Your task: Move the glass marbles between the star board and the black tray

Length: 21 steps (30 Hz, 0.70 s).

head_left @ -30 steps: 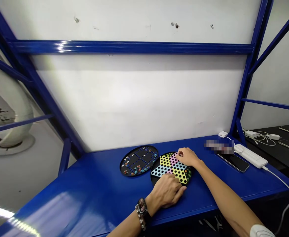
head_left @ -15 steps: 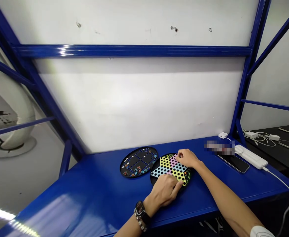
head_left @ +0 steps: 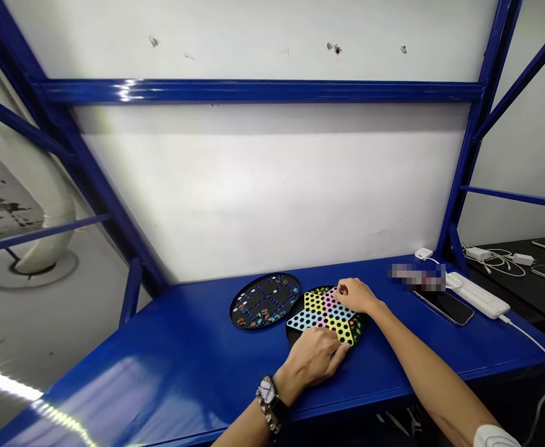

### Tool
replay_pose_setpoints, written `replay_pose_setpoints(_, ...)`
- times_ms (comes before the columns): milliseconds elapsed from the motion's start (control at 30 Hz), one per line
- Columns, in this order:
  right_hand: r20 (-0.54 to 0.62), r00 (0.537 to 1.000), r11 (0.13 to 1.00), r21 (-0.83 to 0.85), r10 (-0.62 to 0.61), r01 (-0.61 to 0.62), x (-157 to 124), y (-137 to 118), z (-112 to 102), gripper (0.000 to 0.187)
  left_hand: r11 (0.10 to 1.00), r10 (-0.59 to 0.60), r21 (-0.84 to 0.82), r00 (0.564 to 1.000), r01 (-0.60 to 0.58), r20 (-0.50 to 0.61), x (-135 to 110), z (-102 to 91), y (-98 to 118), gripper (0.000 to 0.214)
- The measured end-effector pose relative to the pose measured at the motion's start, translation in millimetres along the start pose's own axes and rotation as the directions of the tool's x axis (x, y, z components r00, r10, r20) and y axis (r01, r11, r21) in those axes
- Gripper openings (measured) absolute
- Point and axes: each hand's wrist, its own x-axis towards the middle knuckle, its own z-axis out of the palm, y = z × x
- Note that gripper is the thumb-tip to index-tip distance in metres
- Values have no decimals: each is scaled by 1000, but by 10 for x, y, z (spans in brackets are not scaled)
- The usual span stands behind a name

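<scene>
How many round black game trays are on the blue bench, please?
2: a marble-filled round black tray on the left, and a round black tray right of it, under the colourful star-shaped board.

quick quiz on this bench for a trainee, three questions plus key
1. Which hand wears the wristwatch?
2. True or false: in this view, the black tray holding marbles lies to the left of the star-patterned checkers board.
3. Which lies closest to the white power strip?
A. the smartphone
B. the black tray
C. the checkers board

Key:
1. left hand
2. true
3. A
</scene>
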Motion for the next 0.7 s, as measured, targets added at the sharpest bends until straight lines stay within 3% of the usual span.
replay_pose_setpoints(133, -2, 1000, 1000, -1, -7, 7, 5, 9, 6, 15, 998, 9, -69, 999, -11, -40, -17, 47, -8, 48)
replay_pose_setpoints(233, -3, 1000, 1000, 8, -12, 12, 5, 6, 6, 15, 973, -130, -209, 982, 99, -140, -42, 26, -130, 55)
replay_pose_setpoints(300, 10, 1000, 1000, 19, -10, 10, 1, 0, 2, 15, 926, -324, -268, 923, 265, -207, -64, -62, -310, 58)
replay_pose_setpoints(400, 25, 1000, 1000, 30, -4, 4, -6, -9, -3, 14, 805, -590, -248, 772, 539, -237, -105, -274, -713, 57)
replay_pose_setpoints(533, 26, 1000, 999, 35, 6, -7, -11, -14, -5, 15, 652, -756, -103, 633, 751, -168, -185, -431, -1275, 45)
replay_pose_setpoints(700, 34, 999, 999, 39, -5, 4, -4, 0, 6, 15, 624, -781, -112, 623, 774, -48, -315, -262, -1669, 43)
